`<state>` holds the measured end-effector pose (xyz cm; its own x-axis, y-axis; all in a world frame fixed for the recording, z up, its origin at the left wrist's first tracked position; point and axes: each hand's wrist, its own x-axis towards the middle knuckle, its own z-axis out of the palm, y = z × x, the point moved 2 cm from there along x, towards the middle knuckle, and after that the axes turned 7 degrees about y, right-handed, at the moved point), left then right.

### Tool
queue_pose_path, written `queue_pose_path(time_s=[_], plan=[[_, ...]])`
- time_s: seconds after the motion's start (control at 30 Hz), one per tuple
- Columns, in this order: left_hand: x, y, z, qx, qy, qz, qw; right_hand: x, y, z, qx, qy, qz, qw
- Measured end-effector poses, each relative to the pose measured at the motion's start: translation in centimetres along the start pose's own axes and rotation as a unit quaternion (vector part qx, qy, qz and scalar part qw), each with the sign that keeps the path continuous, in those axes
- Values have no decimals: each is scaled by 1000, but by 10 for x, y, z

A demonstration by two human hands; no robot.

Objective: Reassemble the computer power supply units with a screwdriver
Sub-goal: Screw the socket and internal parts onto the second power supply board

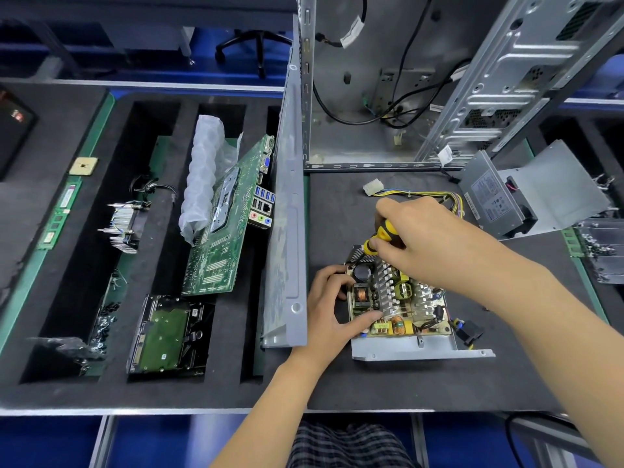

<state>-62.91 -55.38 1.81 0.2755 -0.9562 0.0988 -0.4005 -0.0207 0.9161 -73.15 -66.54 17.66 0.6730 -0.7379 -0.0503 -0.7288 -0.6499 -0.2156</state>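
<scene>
An open power supply unit [405, 349] lies on the dark mat, its circuit board [401, 298] with heatsinks, coils and a capacitor exposed in the grey metal tray. My left hand [332, 309] grips the board's left edge, thumb on the front and fingers at the back. My right hand [425, 241] holds a yellow-and-black screwdriver [380, 236] tilted down towards the unit's back left corner; the tip is hidden among the parts. The unit's yellow and black cable bundle [422, 194] with a white connector runs behind my right hand.
A second, closed power supply [496, 201] and its metal cover [553, 194] sit at the right. An open computer case [388, 96] stands behind, its side panel [287, 214] leaning left of the unit. Foam slots hold a motherboard [226, 224], hard drive [165, 336], heatsink [125, 224], screws.
</scene>
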Motion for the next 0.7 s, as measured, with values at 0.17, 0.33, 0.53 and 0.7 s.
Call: queue_pose_path(time_s=[0.17, 0.33, 0.53, 0.7], plan=[[0, -1, 0, 7, -3, 2, 1000, 1, -2, 1, 0, -2, 2, 1000], [0, -2, 0, 7, -6, 2, 1000, 0, -5, -1, -12, -9, -2, 1000], [0, -2, 0, 15, -7, -1, 1000, -1, -7, -2, -20, -15, 1, 1000], [0, -2, 0, 8, -12, -3, 1000, 0, -8, -2, -16, -18, -1, 1000]])
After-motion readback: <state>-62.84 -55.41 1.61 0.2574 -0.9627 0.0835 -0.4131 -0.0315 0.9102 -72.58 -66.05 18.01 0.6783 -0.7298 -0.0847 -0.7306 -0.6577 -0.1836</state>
